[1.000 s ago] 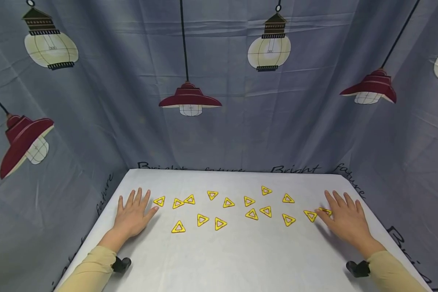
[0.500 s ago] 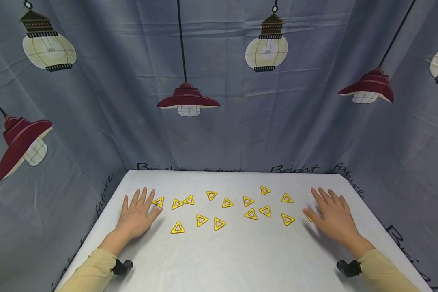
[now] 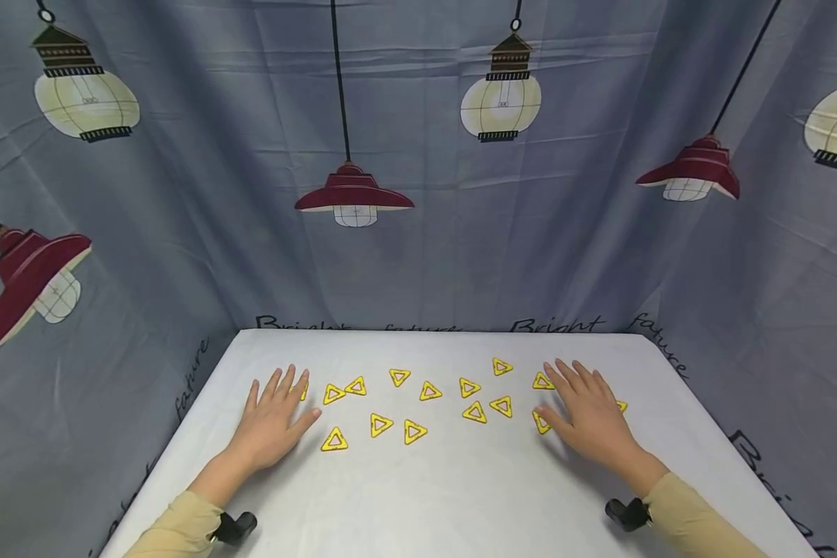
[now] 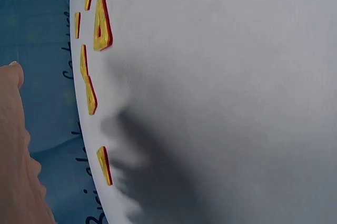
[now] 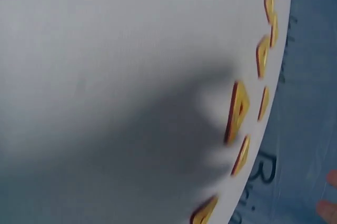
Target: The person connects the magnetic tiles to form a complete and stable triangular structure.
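Note:
Several flat yellow triangles with hollow centres lie scattered across the table, one of them a triangle (image 3: 334, 439) at the near left. Red side edges show on a triangle (image 4: 102, 27) in the left wrist view and on another triangle (image 5: 238, 111) in the right wrist view. My left hand (image 3: 268, 426) hovers palm down with spread, straight fingers, partly covering the leftmost triangle (image 3: 304, 391). Over the right side hovers my right hand (image 3: 589, 415), fingers also straight, its thumb overlapping one triangle (image 3: 541, 421). Both hands hold nothing and cast shadows on the tabletop.
The white table (image 3: 446, 496) has its far edge against a grey-blue curtain (image 3: 418, 263) printed with lamps and lettering. Curtain also flanks both sides. A black wrist device (image 3: 234, 528) sits at the left cuff, another black device (image 3: 628, 513) at the right.
My right hand has moved left, off the rightmost triangles and over others. The left hand has shifted slightly right, now covering part of the leftmost triangle. The head view has tilted a little.

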### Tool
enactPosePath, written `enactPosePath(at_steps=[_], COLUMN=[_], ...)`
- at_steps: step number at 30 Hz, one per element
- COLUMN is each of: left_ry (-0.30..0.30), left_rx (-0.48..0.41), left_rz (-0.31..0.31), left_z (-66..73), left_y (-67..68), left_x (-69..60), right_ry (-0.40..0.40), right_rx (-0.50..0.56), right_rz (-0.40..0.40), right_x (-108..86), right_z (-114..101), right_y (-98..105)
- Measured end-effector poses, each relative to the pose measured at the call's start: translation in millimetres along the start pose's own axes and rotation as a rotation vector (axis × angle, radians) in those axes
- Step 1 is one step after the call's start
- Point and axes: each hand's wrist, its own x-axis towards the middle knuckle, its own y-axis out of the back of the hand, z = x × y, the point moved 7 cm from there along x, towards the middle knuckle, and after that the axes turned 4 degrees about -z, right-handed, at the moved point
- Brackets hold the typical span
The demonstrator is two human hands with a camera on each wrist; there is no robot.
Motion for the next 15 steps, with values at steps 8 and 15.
enactPosePath(at_steps=[8,15], left_ry=[-0.061,-0.117], left_rx=[-0.054,-0.131], left_rz=[-0.004,-0.023], left_z=[9.4,19.1], left_y=[-7.5,-9.4], left_x=[-4.9,-6.8], right_ry=[0.061,0.096], right_rx=[0.062,0.078], right_rz=[-0.034,-0.064], right_x=[1.9,1.2], right_z=[-29.4,-50.6], right_y=[-10.5,-16.2])
